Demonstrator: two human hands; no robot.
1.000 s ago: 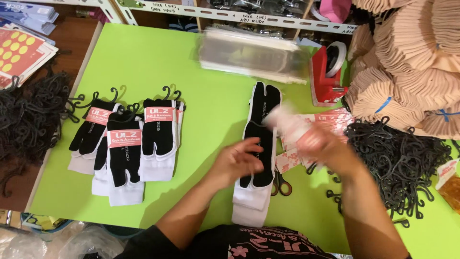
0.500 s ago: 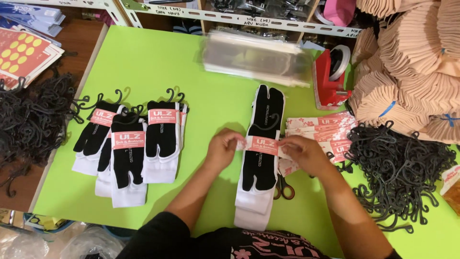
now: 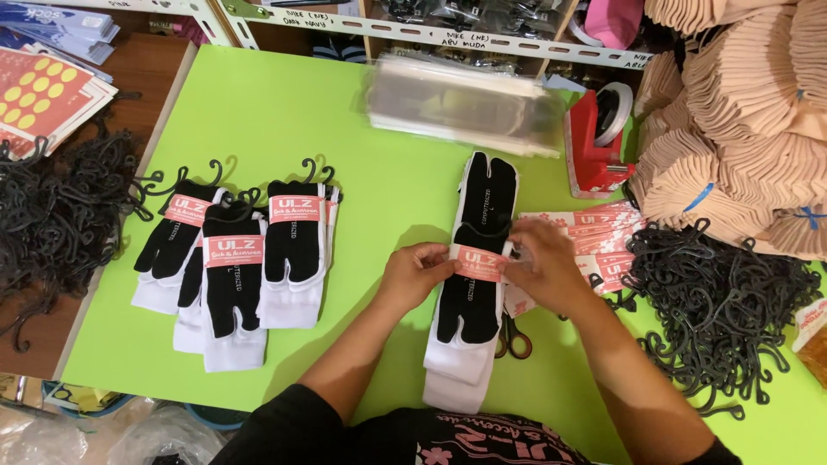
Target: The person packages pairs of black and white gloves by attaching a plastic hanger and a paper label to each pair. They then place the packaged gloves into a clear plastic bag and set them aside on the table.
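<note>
A pair of black and white split-toe socks [image 3: 472, 301] lies lengthwise on the green table [image 3: 284, 112] in front of me. A pink paper band [image 3: 479, 263] lies across the socks' middle. My left hand [image 3: 417, 274] pinches the band's left end and my right hand [image 3: 543, 263] pinches its right end, pressing it around the socks. A loose stack of more pink bands [image 3: 603, 237] lies just right of my right hand.
Three banded sock pairs with black hooks [image 3: 233, 250] lie at the left. Piles of black plastic hooks sit at the right [image 3: 724, 301] and far left [image 3: 52, 207]. A red tape dispenser [image 3: 596, 142], clear bags [image 3: 461, 103], scissors [image 3: 514, 340] and beige socks [image 3: 741, 112] surround the work spot.
My right hand brought a pink band from the right down onto the socks. Both hands now hold its ends across the pair.
</note>
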